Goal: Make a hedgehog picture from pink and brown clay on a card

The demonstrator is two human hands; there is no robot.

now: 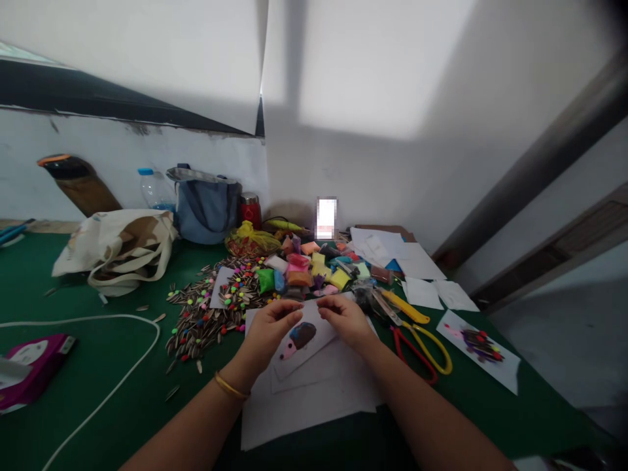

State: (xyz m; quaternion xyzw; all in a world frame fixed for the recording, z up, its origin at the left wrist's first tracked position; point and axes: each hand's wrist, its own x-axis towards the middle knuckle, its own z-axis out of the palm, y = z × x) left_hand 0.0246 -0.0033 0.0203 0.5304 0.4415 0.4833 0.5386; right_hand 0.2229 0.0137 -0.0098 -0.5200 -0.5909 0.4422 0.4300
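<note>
My left hand (273, 327) and my right hand (346, 322) face each other above white paper sheets (314, 405). Thumb and fingers are pinched together on both, and whatever small thing they may hold is too small to make out. Below and between them lies a white card (321, 343) carrying a small hedgehog figure (298, 340), with a pink face, dark eyes and nose, and a brown and blue back. Just beyond my fingertips is a heap of coloured clay packets (299, 278). A pile of sunflower seeds (206, 327) mixed with coloured pompoms spreads to the left.
Red-and-yellow-handled scissors (417, 350) and a yellow cutter (406, 307) lie right of my right hand. Further right is a card with a seed-covered hedgehog (478, 347). Bags (206, 206), a red flask (250, 210) and a lit phone (326, 218) stand along the wall. A white cable (142, 360) crosses the left.
</note>
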